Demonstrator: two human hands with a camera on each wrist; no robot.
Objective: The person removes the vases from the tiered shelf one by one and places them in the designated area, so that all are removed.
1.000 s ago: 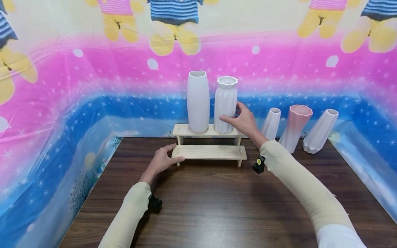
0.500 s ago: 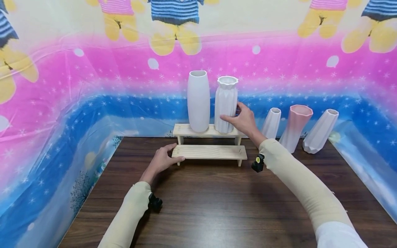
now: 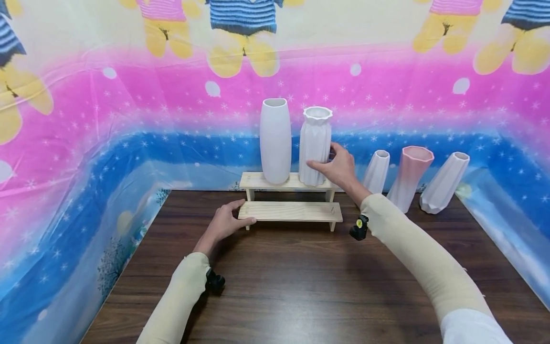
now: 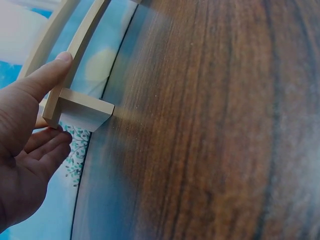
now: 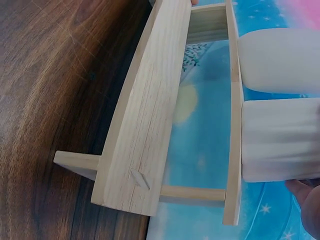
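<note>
A white fluted vase (image 3: 315, 136) with a wavy rim stands upright on the upper step of a pale two-step wooden stand (image 3: 290, 211). My right hand (image 3: 338, 167) grips its lower right side, thumb across the front. To its left on the same step stands a taller smooth white vase (image 3: 275, 141), a small gap apart. My left hand (image 3: 223, 222) holds the left end of the lower step. In the left wrist view, that thumb (image 4: 50, 75) lies on the step's front edge with the fingers underneath. The right wrist view shows both vase bases on the upper step.
Right of the stand, a slim white vase (image 3: 376, 172), a pink-and-white vase (image 3: 410, 177) and a faceted white vase (image 3: 444, 184) stand on the dark wooden table (image 3: 275, 282). A printed cloth backdrop (image 3: 193, 110) hangs behind and along the sides.
The fluted vase has shifted slightly to the right on the upper step, with my right hand still holding it. My left hand and the stand have stayed in place.
</note>
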